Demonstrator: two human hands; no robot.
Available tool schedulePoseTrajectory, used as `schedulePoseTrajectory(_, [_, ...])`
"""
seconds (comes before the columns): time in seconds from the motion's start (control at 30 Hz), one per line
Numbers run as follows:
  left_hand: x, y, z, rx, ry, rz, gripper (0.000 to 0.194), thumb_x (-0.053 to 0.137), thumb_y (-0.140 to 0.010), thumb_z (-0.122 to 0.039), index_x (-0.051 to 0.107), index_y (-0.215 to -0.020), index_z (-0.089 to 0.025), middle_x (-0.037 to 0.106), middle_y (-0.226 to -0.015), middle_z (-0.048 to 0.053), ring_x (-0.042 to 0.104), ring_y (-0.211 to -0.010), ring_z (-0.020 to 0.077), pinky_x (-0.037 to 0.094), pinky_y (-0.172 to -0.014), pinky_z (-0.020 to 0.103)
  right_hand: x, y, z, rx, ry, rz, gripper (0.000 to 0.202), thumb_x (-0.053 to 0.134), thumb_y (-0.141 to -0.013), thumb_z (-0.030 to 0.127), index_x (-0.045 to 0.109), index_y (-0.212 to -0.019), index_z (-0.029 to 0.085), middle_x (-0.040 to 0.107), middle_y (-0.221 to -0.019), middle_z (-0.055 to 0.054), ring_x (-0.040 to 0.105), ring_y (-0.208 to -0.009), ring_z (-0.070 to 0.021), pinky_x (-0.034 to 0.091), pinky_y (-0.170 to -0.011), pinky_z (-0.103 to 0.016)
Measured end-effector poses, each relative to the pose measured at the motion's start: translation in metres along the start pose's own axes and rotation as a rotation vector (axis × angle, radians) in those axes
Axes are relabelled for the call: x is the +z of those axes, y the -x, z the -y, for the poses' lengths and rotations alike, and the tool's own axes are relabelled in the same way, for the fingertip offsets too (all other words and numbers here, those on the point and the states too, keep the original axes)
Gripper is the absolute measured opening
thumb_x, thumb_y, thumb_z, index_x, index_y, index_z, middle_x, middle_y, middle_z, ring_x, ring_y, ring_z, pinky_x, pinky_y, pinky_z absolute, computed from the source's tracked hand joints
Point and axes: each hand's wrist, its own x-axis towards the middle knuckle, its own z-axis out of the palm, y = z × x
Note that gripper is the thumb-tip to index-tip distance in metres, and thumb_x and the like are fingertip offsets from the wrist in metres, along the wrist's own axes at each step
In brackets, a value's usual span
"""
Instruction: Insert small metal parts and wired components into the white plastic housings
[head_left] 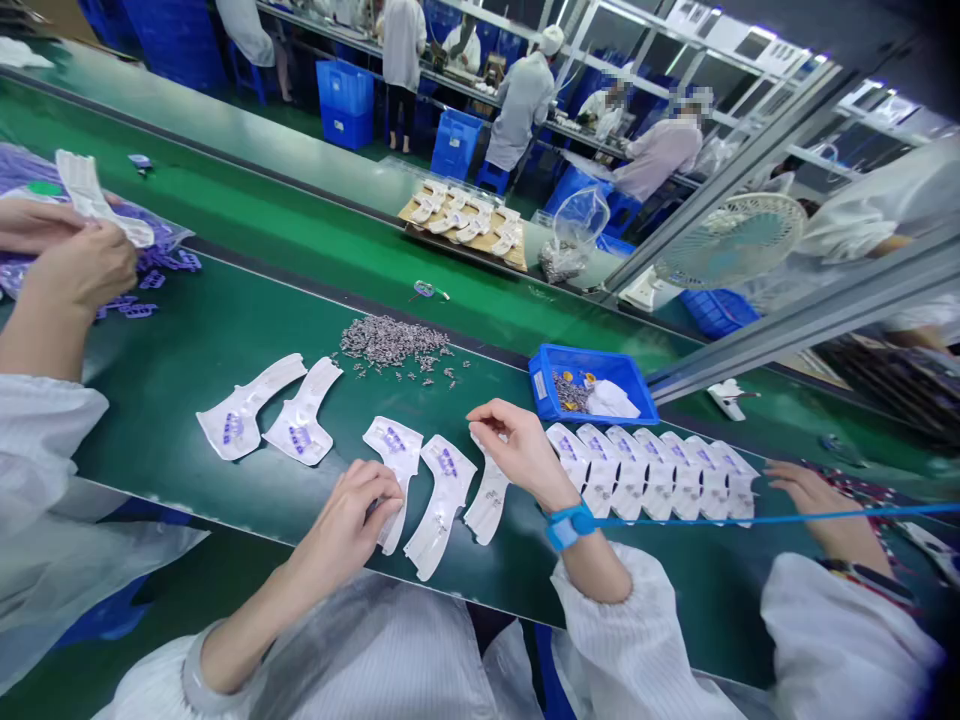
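Observation:
My left hand [349, 520] is closed, its fingertips pinched together over the edge of a curved white plastic shell [396, 445] with a purple insert. Whatever lies in that pinch is hidden. My right hand [517, 445] has thumb and forefinger pressed together above another white shell [489, 500], partly covering it; anything between these fingers is too small to name. Between the hands rests a third shell [442, 500] with a purple insert. Two more, a left shell [238, 420] and its neighbour [306, 420], lie farther left. A pile of small metal parts [390, 342] is beyond my hands.
A blue bin [592, 412] holds small metal parts and a white piece. Several shells [645, 470] form a row at right. Co-workers' hands flank me: a left pair [82, 265] holding a white shell, and a right hand [810, 495]. A metal post [750, 350] rises behind the bin.

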Motion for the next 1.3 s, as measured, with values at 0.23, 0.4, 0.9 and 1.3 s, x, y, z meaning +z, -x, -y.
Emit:
schedulePoseTrajectory(0.23, [0.001,-0.002,-0.001,-0.033,-0.137,0.050,0.023,0.040,-0.101,-0.026,0.056,-0.085,-0.021,0.062,-0.094,0.001,0.050,-0.090,0.0211,0.035,-0.083,0.038,-0.007,0.025,0.011,-0.001,-0.090,-0.027,0.007,0.058,-0.087,0.020,0.065,-0.085,0.019,0.067,-0.081,-0.003,0.060,-0.071,-0.0149,0.047,-0.066,-0.027])
schedulePoseTrajectory(0.4, [0.000,-0.007,-0.007,-0.010,-0.251,0.051,0.022,0.040,-0.099,-0.023,0.055,-0.082,-0.021,0.061,-0.089,0.001,0.050,-0.086,0.0214,0.032,-0.077,0.036,-0.005,0.036,0.017,0.009,-0.110,0.001,0.008,0.058,-0.086,0.019,0.065,-0.082,0.019,0.065,-0.078,-0.002,0.057,-0.068,-0.0139,0.044,-0.064,-0.026])
schedulePoseTrajectory(0.9, [-0.001,-0.012,0.005,-0.056,-0.063,0.018,0.006,0.054,-0.092,-0.022,0.051,-0.087,-0.022,0.058,-0.086,-0.001,0.053,-0.082,0.0194,0.038,-0.077,0.034,0.033,0.067,0.026,0.622,-0.556,0.363,0.013,0.067,-0.073,0.029,0.063,-0.074,0.016,0.066,-0.057,0.000,0.052,-0.041,-0.0087,0.040,-0.041,-0.020])
schedulePoseTrajectory(1.3, [0.026,0.026,0.000,0.492,-0.077,0.008,0.016,0.052,-0.098,-0.015,0.066,-0.104,-0.020,0.071,-0.102,0.001,0.063,-0.098,0.0152,0.034,-0.112,0.042,0.042,0.062,0.032,0.747,-0.432,0.431,0.011,0.065,-0.072,0.026,0.060,-0.072,0.016,0.061,-0.052,0.005,0.047,-0.031,-0.0053,0.030,-0.032,-0.016])
